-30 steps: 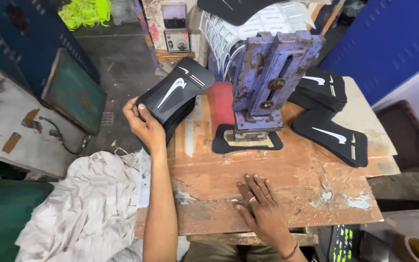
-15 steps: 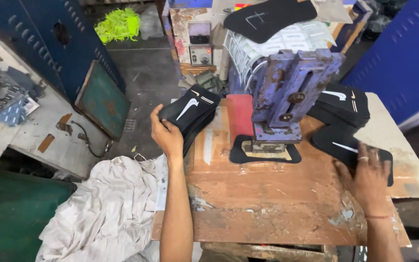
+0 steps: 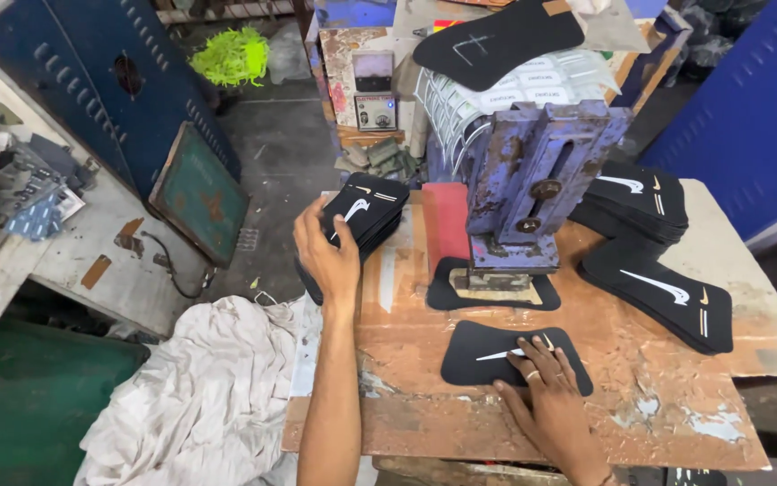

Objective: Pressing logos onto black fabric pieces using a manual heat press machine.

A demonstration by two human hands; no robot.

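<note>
My left hand [image 3: 327, 255] rests on a stack of black shoe-upper pieces [image 3: 367, 212] with white curved marks, at the table's left edge, fingers curled on the top piece. My right hand [image 3: 546, 393] lies flat with fingers pressing on a single black piece [image 3: 483, 353] that lies on the worn wooden table [image 3: 658, 396] in front of the press. A blue-purple press machine [image 3: 532, 180] stands at the table's middle, with a black piece [image 3: 447, 290] under its base plate.
Two more stacks of black pieces [image 3: 640, 202] [image 3: 663, 292] lie right of the press. A red pad [image 3: 443, 225] leans left of it. Crumpled white cloth [image 3: 199, 387] lies beside the table's left. A dark green framed panel [image 3: 197, 193] stands on the floor.
My right hand came back from the right-hand stack with one black piece and laid it in front of the press. My left hand stayed on the left stack.
</note>
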